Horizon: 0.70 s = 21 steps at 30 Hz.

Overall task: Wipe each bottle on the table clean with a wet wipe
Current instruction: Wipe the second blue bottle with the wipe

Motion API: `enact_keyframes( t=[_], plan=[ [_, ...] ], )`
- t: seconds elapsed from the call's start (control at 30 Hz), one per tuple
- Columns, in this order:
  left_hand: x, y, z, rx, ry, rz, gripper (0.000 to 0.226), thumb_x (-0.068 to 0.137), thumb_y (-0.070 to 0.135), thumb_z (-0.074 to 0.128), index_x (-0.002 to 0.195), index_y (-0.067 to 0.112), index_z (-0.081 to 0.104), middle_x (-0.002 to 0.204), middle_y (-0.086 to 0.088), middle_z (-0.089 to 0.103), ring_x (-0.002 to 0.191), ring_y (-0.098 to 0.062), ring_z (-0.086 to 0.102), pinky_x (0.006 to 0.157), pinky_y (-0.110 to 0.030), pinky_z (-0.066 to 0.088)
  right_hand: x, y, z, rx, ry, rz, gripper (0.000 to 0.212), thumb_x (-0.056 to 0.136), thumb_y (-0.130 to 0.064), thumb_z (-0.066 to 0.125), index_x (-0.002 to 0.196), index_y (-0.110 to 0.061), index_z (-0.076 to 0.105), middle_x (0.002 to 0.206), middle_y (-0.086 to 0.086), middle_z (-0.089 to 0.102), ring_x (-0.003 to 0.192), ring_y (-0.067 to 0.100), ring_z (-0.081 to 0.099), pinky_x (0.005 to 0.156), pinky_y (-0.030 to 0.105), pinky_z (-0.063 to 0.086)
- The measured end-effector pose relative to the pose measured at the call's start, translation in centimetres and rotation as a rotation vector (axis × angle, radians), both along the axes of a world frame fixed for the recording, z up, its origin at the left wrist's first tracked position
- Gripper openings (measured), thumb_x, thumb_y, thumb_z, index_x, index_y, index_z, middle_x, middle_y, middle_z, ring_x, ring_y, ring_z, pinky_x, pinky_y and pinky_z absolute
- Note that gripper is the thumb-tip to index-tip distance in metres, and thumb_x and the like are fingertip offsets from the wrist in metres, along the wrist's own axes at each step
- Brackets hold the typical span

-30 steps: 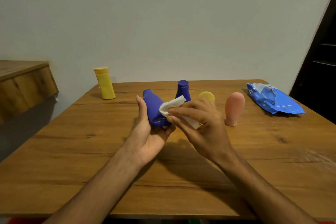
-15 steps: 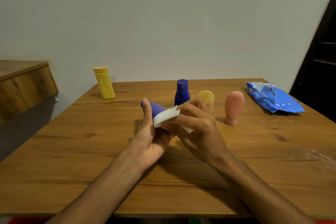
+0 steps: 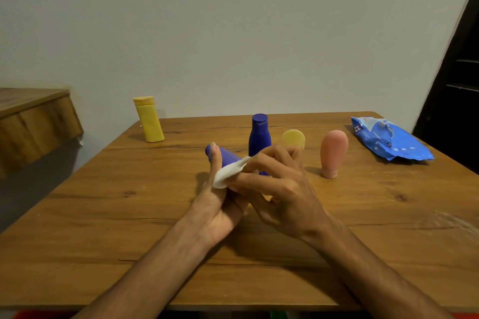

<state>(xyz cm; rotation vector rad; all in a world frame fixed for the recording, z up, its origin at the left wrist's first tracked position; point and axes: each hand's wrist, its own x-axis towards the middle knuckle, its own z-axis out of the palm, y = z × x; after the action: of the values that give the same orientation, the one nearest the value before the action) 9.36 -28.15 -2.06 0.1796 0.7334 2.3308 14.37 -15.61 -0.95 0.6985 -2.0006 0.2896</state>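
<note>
Centre of frame: left hand [image 3: 220, 210] holds a dark blue bottle [image 3: 228, 156], tilted with one end pointing up-left, just above the worktop [image 3: 124, 217]. Left fingers are wrapped under the body, mostly hidden, and the thumb lies straight along the near side. Right hand [image 3: 285, 194] reaches in from lower right, back of hand up, fingers bent and pinching a white wet wipe [image 3: 227, 173] against the bottle's flank.

Step in hand looks like wiping this bottle. To do it well: roll the bottle in the left grip so the wipe goes all round, cover both ends, press lightly, and shift the thumb off any unwiped patch.

Standing behind, mid-frame: second blue bottle [image 3: 259, 134], yellow tube [image 3: 293, 137], pink bottle [image 3: 333, 153]. Yellow bottle [image 3: 149, 120] is further left, and the wipes pack [image 3: 388, 140] is at right.
</note>
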Motion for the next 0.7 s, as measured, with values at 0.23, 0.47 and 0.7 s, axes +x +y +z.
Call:
enact_keyframes(
  t=[0.23, 0.47, 0.7],
  plan=[
    [-0.1, -0.3, 1.6, -0.085, -0.056, 0.183, 0.08, 0.084, 0.062, 0.053, 0.132, -0.002, 0.052, 0.118, -0.021, 0.061, 0.105, -0.025, 0.061, 0.088, -0.037, 0.056, -0.4, 1.5, 0.0, -0.233, -0.056, -0.048, 0.018, 0.082, -0.026, 0.064, 0.095, -0.015, 0.072, 0.093, 0.0, 0.067, 0.096, 0.008, 0.046, 0.071, 0.04, 0.039],
    [0.2, -0.5, 1.6, -0.054, -0.071, 0.124, 0.078, 0.083, 0.063, 0.055, 0.126, -0.002, 0.055, 0.088, -0.016, 0.068, 0.071, -0.019, 0.068, 0.063, -0.029, 0.061, -0.2, 0.4, -0.4, -0.214, -0.111, 0.054, 0.019, 0.084, -0.026, 0.063, 0.097, -0.014, 0.071, 0.097, -0.001, 0.067, 0.094, 0.014, 0.051, 0.069, 0.05, 0.045],
    [0.5, -0.7, 1.9, -0.062, -0.042, 0.115, 0.073, 0.083, 0.064, 0.054, 0.116, -0.001, 0.059, 0.085, -0.017, 0.069, 0.072, -0.023, 0.07, 0.063, -0.033, 0.062, -0.2, 0.0, -0.5, -0.133, -0.039, 0.037, 0.018, 0.081, -0.018, 0.059, 0.098, -0.021, 0.059, 0.101, -0.003, 0.062, 0.096, 0.016, 0.049, 0.071, 0.045, 0.045]
  ],
)
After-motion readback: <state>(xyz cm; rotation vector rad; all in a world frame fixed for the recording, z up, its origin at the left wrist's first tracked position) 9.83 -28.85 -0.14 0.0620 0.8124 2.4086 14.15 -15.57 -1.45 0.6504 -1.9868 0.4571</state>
